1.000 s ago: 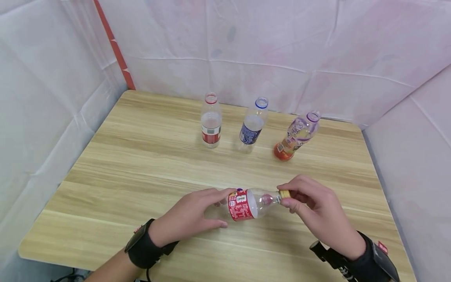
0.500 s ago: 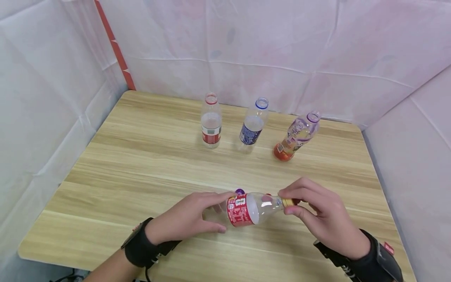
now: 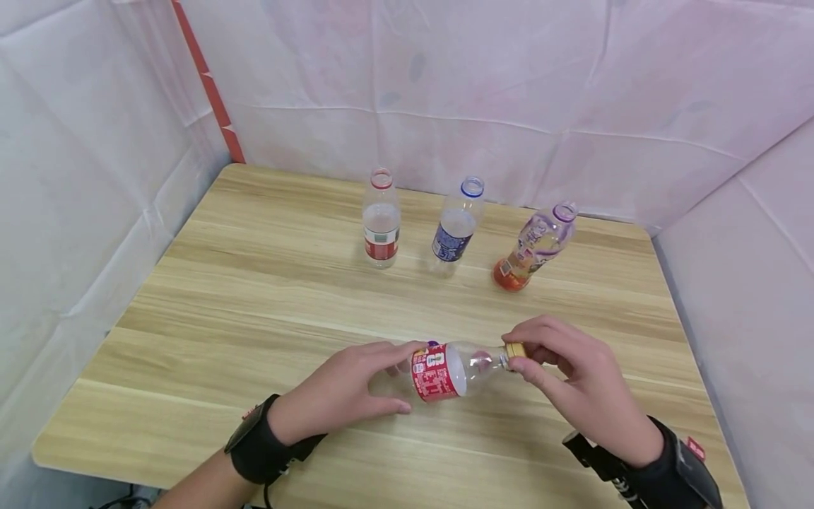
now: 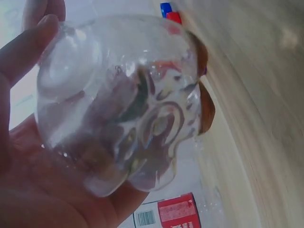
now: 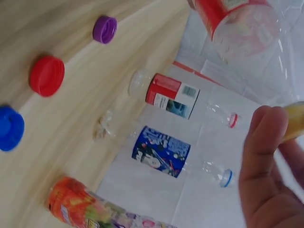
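Observation:
A clear plastic bottle with a red label (image 3: 434,372) lies on its side in the air between both hands, low over the near half of the table. My left hand (image 3: 346,385) grips its base end, fingers on the far side and thumb on the near side. In the left wrist view the moulded bottle bottom (image 4: 118,104) fills the palm. My right hand (image 3: 575,382) pinches the yellow cap (image 3: 515,350) at the neck between thumb and fingers. Behind the bottle, a purple cap (image 5: 105,29), a red cap (image 5: 47,76) and a blue cap (image 5: 10,128) lie on the table.
Uncapped bottles stand along the back of the wooden table (image 3: 254,283): a red-labelled one (image 3: 381,244), a blue-labelled one (image 3: 452,242) and a purple-and-orange one (image 3: 531,247). White sheeting (image 3: 470,78) hangs behind and at both sides.
Half a second ago the bottle's neck and right hand dipped toward the near edge, showing more of the purple cap. Both have since swung back up, close to where they were one second ago.

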### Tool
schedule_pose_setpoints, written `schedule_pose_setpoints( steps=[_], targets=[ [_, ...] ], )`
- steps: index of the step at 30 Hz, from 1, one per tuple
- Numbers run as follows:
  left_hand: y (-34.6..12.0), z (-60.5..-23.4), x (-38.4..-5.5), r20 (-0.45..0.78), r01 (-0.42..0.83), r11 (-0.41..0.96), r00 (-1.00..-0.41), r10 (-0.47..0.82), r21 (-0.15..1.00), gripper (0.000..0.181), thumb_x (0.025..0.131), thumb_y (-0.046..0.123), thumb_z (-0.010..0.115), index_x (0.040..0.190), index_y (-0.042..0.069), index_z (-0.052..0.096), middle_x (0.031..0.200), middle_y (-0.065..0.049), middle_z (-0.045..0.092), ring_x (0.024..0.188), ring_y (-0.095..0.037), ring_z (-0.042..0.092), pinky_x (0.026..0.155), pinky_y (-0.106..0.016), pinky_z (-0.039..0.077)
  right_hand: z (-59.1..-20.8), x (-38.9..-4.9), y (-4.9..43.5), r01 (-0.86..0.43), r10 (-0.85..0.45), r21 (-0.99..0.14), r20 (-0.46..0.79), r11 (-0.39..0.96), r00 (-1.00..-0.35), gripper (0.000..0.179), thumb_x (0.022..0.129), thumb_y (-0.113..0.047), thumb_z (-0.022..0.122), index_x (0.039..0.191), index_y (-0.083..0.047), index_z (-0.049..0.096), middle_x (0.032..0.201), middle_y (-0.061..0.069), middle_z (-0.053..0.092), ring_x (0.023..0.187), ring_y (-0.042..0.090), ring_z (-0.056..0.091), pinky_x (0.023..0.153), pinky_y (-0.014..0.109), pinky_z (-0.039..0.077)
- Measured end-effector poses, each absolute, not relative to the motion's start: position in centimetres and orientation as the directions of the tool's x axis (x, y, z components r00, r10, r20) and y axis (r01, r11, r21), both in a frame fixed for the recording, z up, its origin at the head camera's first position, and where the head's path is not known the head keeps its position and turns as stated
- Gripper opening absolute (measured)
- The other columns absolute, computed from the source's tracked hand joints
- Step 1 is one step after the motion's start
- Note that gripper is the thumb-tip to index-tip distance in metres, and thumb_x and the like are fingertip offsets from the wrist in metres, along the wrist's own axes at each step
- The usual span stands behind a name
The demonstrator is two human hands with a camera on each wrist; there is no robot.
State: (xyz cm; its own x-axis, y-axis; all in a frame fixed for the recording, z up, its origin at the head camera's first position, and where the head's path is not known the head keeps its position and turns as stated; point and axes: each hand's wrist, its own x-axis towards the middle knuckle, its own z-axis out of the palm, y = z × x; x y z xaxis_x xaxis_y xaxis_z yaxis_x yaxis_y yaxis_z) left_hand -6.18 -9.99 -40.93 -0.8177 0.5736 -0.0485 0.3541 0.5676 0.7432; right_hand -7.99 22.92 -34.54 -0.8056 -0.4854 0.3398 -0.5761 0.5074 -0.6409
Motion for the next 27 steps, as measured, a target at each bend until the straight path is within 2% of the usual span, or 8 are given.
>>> schedule_pose_setpoints(
  steps=[3, 6, 11, 17, 20, 24, 27],
  targets=[
    [-9.84, -41.06, -6.1, -0.018, 0.386, 0.59, -0.826, 0.563, 0.709, 0.083, 0.088, 0.042, 0.084, 0.159, 0.037, 0.042, 0.122, 0.01, 0.069, 0.111, -0.005, 0.065, 0.101, -0.034, 0.056, -34.63, -7.95, 22.69, -0.522, -0.451, -0.67, 0.3, 0.528, -0.841, 0.039, 0.085, 0.004, 0.082, 0.112, -0.023, 0.075, 0.094, -0.01, 0.066, 0.072, 0.004, 0.061, 0.064, 0.015, 0.055],
    [-9.75, -41.09, -6.1, -0.001, 0.404, 0.602, -0.83, 0.558, 0.689, 0.082, 0.088, 0.042, 0.084, 0.159, 0.037, 0.043, 0.123, 0.009, 0.07, 0.112, -0.006, 0.066, 0.101, -0.034, 0.057, -34.65, -7.96, 22.61, -0.509, -0.443, -0.687, 0.294, 0.518, -0.847, 0.035, 0.086, 0.003, 0.082, 0.11, -0.022, 0.076, 0.091, -0.011, 0.066, 0.068, 0.005, 0.063, 0.061, 0.017, 0.055],
    [-9.75, -40.95, -6.18, -0.003, 0.403, 0.595, -0.826, 0.563, 0.696, 0.082, 0.088, 0.041, 0.085, 0.159, 0.037, 0.044, 0.124, 0.009, 0.07, 0.113, -0.007, 0.066, 0.101, -0.033, 0.057, -34.55, -8.03, 22.73, -0.542, -0.462, -0.678, 0.323, 0.496, -0.826, 0.039, 0.081, 0.008, 0.084, 0.108, -0.019, 0.077, 0.1, -0.012, 0.069, 0.072, 0.003, 0.063, 0.064, 0.016, 0.056],
    [-10.05, -40.72, -6.3, -0.041, 0.359, 0.565, -0.818, 0.574, 0.743, 0.082, 0.087, 0.038, 0.086, 0.158, 0.037, 0.045, 0.122, 0.008, 0.071, 0.109, -0.006, 0.064, 0.1, -0.033, 0.057, -34.47, -7.79, 22.75, -0.578, -0.484, -0.668, 0.354, 0.468, -0.8, 0.044, 0.076, 0.013, 0.084, 0.108, -0.018, 0.078, 0.103, -0.007, 0.071, 0.08, 0.002, 0.062, 0.07, 0.015, 0.056],
    [-10.25, -40.72, -6.38, -0.058, 0.334, 0.543, -0.811, 0.582, 0.77, 0.082, 0.086, 0.036, 0.087, 0.157, 0.039, 0.045, 0.12, 0.009, 0.07, 0.108, -0.004, 0.062, 0.099, -0.033, 0.057, -34.53, -7.72, 22.75, -0.609, -0.492, -0.661, 0.39, 0.44, -0.779, 0.046, 0.073, 0.014, 0.086, 0.107, -0.016, 0.079, 0.103, -0.004, 0.072, 0.087, 0.003, 0.062, 0.067, 0.014, 0.053],
    [-10.51, -40.77, -6.52, -0.082, 0.307, 0.526, -0.802, 0.592, 0.793, 0.083, 0.086, 0.037, 0.087, 0.156, 0.044, 0.044, 0.12, 0.013, 0.069, 0.107, -0.003, 0.062, 0.097, -0.031, 0.057, -34.82, -7.98, 22.84, -0.681, -0.511, -0.636, 0.475, 0.364, -0.716, 0.031, 0.078, 0.002, 0.087, 0.105, -0.012, 0.079, 0.104, 0.001, 0.073, 0.093, 0.005, 0.064, 0.068, 0.012, 0.051],
    [-10.66, -40.73, -6.6, -0.101, 0.287, 0.521, -0.797, 0.596, 0.804, 0.084, 0.086, 0.038, 0.087, 0.156, 0.045, 0.043, 0.121, 0.014, 0.069, 0.108, -0.005, 0.063, 0.095, -0.03, 0.058, -35.05, -8.22, 22.9, -0.716, -0.523, -0.621, 0.515, 0.318, -0.679, 0.019, 0.087, -0.016, 0.082, 0.104, -0.012, 0.079, 0.106, 0.003, 0.074, 0.097, 0.007, 0.067, 0.079, 0.01, 0.055]
  ],
)
